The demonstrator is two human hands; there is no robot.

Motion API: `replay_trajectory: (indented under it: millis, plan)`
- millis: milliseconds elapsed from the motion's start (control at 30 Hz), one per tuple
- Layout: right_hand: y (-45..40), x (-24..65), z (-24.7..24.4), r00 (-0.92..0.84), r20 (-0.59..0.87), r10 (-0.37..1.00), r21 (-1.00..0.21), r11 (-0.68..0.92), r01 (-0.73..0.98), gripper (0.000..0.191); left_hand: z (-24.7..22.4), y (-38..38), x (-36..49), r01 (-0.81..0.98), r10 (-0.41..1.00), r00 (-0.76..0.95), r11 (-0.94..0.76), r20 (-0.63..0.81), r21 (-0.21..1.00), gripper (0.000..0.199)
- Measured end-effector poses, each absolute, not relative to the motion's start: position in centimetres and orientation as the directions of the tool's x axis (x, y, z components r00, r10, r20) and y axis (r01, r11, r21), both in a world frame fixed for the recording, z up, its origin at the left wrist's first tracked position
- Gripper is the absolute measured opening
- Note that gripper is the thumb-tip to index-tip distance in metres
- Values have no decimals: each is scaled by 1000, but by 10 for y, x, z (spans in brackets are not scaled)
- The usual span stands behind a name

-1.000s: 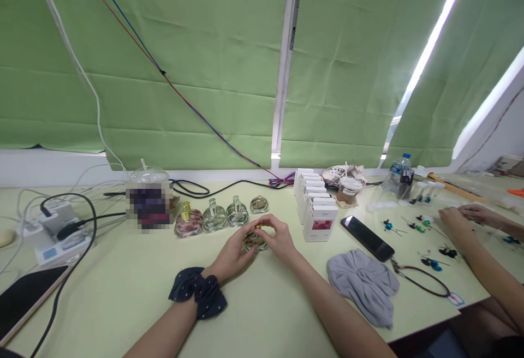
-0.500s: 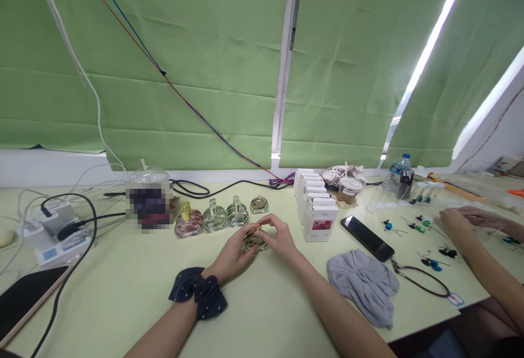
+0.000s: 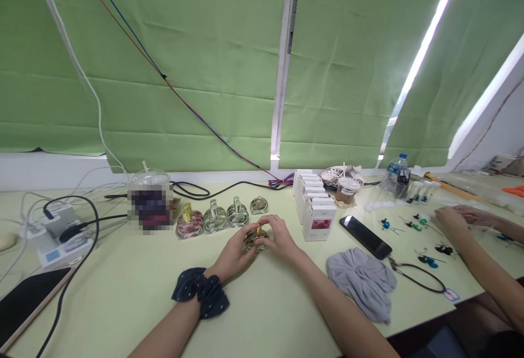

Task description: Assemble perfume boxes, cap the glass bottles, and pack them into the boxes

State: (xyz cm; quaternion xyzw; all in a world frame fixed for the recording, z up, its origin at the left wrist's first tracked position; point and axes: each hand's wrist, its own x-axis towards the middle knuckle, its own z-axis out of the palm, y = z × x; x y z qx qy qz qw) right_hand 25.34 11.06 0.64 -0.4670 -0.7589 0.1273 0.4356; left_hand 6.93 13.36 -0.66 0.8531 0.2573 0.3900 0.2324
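Note:
Between my two hands a small glass perfume bottle with a gold neck stands on the table, partly hidden by fingers. My left hand is closed around its left side. From the right, my right hand closes on it, fingers at the gold top and the thumb at the glass. Behind and to the left stand a pink bottle with a gold cap and two clear bottles, one beside the other. A small capless bottle sits just behind my hands.
White boxes stand in a row right of centre. A phone, a grey cloth and a cord loop lie nearby. Another person's hands are at far right among small coloured pieces. Chargers and cables crowd the left.
My right hand's fingers have shifted slightly on the bottle, and more of the gold neck shows. The view has tilted a little; the other things stay put.

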Motion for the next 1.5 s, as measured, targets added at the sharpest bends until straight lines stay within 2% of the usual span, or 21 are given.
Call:
replay_trajectory:
  millis: [200,600,767,900,1067,1267,1500]
  plan:
    - [110,258,4,-264,481,836,-578,529,621,56,-11,133,69,275,647,527,-744,551,609,63]
    - [123,256,6,-265,449,853,-559,500,661,54,-22,140,65,337,718,507,-674,476,657,82]
    - [126,256,7,-231,435,871,-598,471,649,52,-24,142,64,376,726,461,-681,510,629,73]
    - [131,256,7,-196,460,866,-587,462,665,48,-28,145,64,421,738,360,-675,571,606,50]
    - [143,255,9,-155,487,860,-562,445,697,49,-27,145,64,459,763,329,-644,556,612,24]
    - [158,253,10,-116,468,876,-542,389,745,50,-22,143,63,485,763,396,-647,511,589,15]
    - [170,253,6,-82,442,893,-558,345,755,53,-21,142,64,498,792,416,-610,448,616,13]
